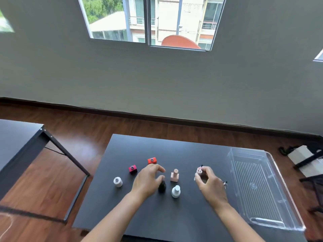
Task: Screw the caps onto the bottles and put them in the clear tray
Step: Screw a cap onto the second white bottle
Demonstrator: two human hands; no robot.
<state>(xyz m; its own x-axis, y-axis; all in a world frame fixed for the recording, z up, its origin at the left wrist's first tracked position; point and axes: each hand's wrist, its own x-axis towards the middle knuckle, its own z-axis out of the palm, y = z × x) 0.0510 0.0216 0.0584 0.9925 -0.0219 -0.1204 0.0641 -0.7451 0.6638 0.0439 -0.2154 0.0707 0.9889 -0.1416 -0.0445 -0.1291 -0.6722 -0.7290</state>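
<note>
With the right hand (pixel 210 184) pinching a pale pink brush cap (pixel 199 171) just left of the clear tray (pixel 272 161), and the left hand (pixel 148 180) loose-fingered and empty over the black nail-polish bottle (pixel 162 187) farther left, a hasty reach could topple crowded neighbouring bottles.

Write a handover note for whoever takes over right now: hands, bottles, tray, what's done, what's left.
Left hand: open, hovering by the black bottle.
Right hand: pinches a pale pink brush cap.
The bottles stand on the table. The red bottle, magenta bottle and white bottle show open necks.
Clear tray, at right: no bottle in it.
Done: nothing trayed. Left: finish capping, then tray every bottle.
</note>
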